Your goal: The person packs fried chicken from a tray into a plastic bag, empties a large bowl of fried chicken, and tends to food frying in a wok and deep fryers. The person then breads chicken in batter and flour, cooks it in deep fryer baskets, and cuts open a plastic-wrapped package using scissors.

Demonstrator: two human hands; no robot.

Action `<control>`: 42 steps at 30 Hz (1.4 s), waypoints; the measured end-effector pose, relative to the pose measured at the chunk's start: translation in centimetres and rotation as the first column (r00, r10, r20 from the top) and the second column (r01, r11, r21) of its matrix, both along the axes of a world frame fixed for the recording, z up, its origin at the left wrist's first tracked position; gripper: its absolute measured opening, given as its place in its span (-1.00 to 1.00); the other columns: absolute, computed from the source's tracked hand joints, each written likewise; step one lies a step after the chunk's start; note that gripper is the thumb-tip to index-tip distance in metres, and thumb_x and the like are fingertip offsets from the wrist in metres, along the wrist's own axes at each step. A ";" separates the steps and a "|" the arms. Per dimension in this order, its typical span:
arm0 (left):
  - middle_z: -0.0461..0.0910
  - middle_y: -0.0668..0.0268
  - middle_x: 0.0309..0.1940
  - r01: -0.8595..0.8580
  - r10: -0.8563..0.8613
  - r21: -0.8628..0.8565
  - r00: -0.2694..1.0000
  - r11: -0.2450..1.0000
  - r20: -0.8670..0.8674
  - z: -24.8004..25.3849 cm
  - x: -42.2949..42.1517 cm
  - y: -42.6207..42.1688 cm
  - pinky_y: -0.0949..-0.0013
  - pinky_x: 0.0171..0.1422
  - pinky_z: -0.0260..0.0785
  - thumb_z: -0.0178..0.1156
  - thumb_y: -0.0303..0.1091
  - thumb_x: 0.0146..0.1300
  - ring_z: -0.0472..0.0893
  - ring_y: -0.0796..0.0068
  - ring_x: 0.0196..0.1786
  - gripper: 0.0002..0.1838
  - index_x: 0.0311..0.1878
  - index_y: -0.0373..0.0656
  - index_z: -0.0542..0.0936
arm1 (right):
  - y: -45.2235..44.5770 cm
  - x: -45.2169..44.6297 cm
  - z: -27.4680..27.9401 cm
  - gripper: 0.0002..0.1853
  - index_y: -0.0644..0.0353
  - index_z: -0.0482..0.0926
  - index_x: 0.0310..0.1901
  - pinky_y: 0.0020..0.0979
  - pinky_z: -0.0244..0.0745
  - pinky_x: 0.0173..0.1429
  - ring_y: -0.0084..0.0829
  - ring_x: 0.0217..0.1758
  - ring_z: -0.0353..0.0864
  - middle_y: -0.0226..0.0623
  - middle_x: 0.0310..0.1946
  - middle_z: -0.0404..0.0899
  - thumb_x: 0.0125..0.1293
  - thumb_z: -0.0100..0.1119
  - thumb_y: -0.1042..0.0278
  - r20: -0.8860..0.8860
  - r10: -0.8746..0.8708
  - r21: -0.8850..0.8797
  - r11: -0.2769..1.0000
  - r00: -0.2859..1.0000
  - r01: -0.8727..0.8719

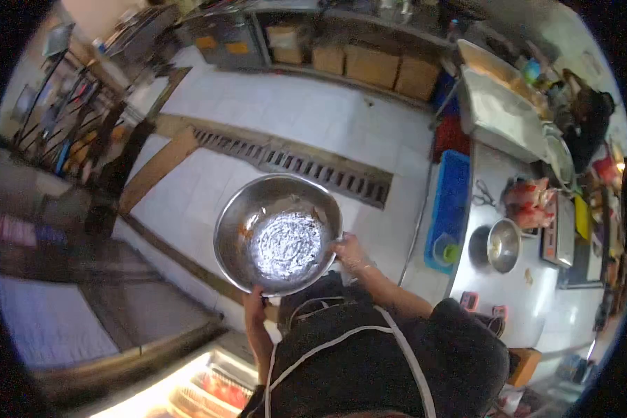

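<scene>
Two rim positions of the large metal mixing bowl [233,237] are gripped, by the left hand [256,298] and the right hand [349,252], fingers curled; the bowl is held ahead of and between them, presumably for shared weight. Right of the right hand, a smaller metal bowl [513,245] is set on the tabletop [486,284].

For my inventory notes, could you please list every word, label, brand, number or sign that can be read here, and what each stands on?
None can be read.
Metal bowl: no visible text.
Orange patches on the grey cabinet: too blurred.
Small pink-rimmed devices: any markings too small.
Cardboard boxes: any print too blurred.
</scene>
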State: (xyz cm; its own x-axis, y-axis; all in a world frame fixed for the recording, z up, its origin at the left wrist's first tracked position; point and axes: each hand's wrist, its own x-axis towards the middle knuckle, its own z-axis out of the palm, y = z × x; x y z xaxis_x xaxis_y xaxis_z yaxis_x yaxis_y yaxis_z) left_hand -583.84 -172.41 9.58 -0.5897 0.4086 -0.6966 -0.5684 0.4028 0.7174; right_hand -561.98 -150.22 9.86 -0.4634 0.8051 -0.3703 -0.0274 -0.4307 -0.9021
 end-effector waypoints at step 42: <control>0.52 0.20 -0.09 0.475 -0.419 0.090 0.839 0.875 -0.347 0.9 -26.7 126.8 0.30 -0.26 0.42 0.18 -0.18 0.16 0.58 0.25 -0.19 -0.51 0.11 -0.14 0.34 | 125.0 19.7 -22.7 -0.68 0.20 0.48 -0.11 -0.24 0.34 0.02 -0.31 -0.16 0.46 -0.34 -0.33 0.54 0.15 0.14 0.21 0.060 -0.985 0.022 0.163 0.161 0.986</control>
State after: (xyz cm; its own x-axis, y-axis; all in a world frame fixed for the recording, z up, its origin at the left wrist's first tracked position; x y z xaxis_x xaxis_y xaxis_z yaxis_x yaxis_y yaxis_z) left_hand -610.50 -45.61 10.48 -0.4858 0.7723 -0.4093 -0.0951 0.4188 0.9031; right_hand -542.27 -25.19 -12.86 0.7310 0.5668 -0.3800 -0.4012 -0.0935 -0.9112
